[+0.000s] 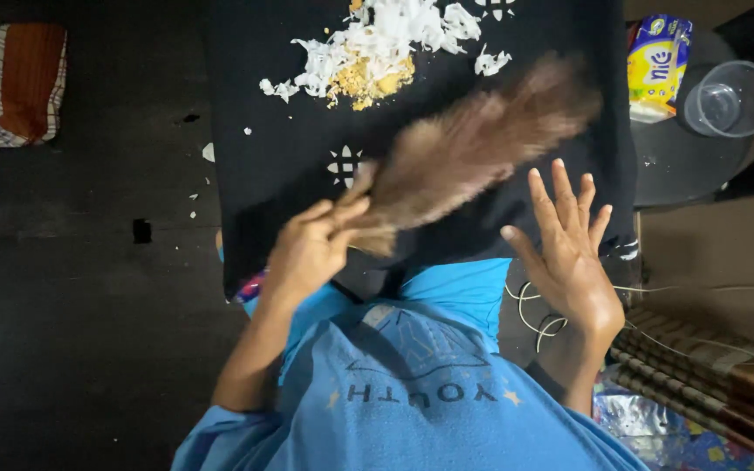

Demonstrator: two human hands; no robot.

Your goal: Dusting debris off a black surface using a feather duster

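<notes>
Head view: left hand (pixel 311 249) wrapped tight around the handle of a brown brush (pixel 473 144), blurred, slanting up and right over a black cloth (pixel 281 174). Right hand (pixel 569 253) wide open, fingers spread, holding nothing, flat over the cloth's right edge just below the brush tip. Pile of white scraps and yellow crumbs (pixel 377 52) at the cloth's top. Clear cup (pixel 730 98) and yellow packet (pixel 656 65) right of the cloth. Checked pillow (pixel 10 83) far left of it. Blue shirt (pixel 412 384) below the cloth.
</notes>
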